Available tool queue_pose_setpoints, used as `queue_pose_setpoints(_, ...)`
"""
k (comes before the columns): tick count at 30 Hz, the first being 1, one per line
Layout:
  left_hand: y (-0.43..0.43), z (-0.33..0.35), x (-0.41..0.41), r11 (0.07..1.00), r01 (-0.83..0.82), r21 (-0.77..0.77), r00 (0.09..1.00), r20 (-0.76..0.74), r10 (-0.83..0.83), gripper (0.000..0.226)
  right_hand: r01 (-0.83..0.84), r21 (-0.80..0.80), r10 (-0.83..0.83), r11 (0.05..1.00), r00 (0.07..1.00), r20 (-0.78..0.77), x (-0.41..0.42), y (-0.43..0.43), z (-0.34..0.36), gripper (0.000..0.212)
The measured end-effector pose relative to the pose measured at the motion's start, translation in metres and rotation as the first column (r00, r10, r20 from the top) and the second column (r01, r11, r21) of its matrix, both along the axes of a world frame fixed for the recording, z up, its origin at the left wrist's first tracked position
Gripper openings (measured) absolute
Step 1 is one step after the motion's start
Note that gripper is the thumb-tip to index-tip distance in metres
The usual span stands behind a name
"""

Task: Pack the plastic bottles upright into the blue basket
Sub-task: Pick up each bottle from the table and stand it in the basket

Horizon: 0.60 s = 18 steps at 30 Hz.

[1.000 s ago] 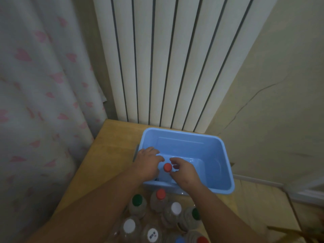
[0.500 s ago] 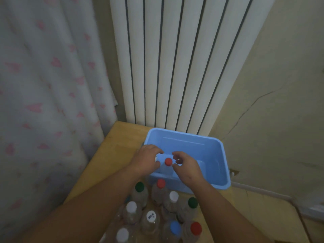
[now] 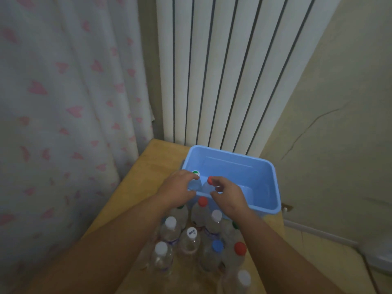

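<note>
Left hand [image 3: 178,187] fingers curl round green-capped bottle [image 3: 195,173]; right hand [image 3: 228,195] fingers round red-capped bottle [image 3: 210,180]. Advise seating both upright, tight into blue basket [image 3: 233,166] lower-left corner.

A single wide-angle view, worn on the person's head, looks forward and steeply down. It faces the white radiator [image 3: 222,71] and cracked wall [image 3: 328,124], with the curtain [image 3: 63,102] at left. The tabletop [image 3: 148,166] and blue basket [image 3: 264,182] sit close below, low in frame.
</note>
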<state>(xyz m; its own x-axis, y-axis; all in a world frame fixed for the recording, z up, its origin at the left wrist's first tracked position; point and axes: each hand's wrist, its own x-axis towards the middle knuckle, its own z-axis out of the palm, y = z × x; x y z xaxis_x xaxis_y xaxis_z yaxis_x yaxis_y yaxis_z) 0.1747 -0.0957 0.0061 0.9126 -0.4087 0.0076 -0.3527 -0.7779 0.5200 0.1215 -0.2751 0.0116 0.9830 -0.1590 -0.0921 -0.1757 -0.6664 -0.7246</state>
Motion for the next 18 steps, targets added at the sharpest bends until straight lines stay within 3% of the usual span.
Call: queue_pose_setpoints(18,0.110,0.009,-0.034,0.989,0.138,-0.052,0.987,-0.080,-0.142,0.043,0.138,-0.015,-0.139,0.990,0.987,-0.075,-0.054,0.119,-0.001,0.036)
